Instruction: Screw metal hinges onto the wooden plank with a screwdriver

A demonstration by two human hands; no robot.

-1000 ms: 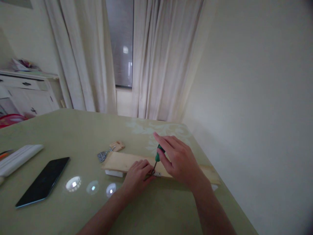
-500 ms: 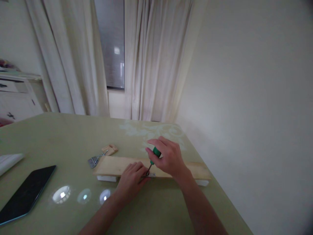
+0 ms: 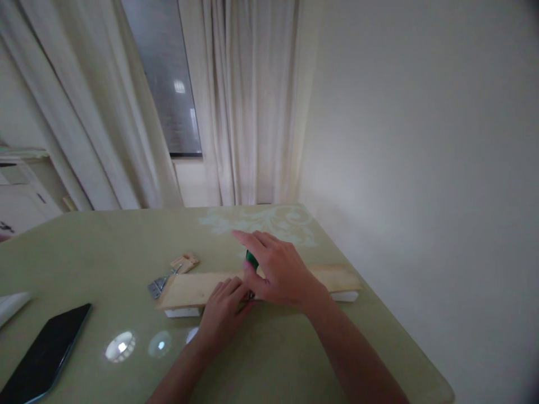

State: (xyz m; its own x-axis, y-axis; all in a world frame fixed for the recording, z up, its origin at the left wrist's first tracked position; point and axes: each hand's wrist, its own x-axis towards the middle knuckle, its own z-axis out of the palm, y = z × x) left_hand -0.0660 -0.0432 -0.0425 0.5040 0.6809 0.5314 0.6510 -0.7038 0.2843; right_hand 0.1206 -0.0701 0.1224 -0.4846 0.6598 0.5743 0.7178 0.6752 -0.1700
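Observation:
A long pale wooden board [image 3: 189, 288] lies across the table on white blocks [image 3: 182, 312]. My left hand [image 3: 225, 306] grips its front edge, fingers on top and thumb low at the edge. By those fingertips a small metal fitting [image 3: 251, 295] shows in part; its kind is unclear. My right hand [image 3: 280, 272] is closed round a screwdriver [image 3: 251, 259] with a green handle, index finger stretched out. The hand hides the screwdriver's shaft and tip, which are close to the fitting.
Metal hinges [image 3: 157, 287] and small wooden pieces [image 3: 184, 262] lie at the board's left end. A black tablet [image 3: 48, 350] rests on the green table [image 3: 105, 247] at left, near a white object [image 3: 12, 306]. The wall [image 3: 421, 168] runs along the right.
The view has shifted slightly. My right hand has moved left and turned over the screwdriver, covering its shaft and most of the metal fitting. My left hand keeps its place on the board.

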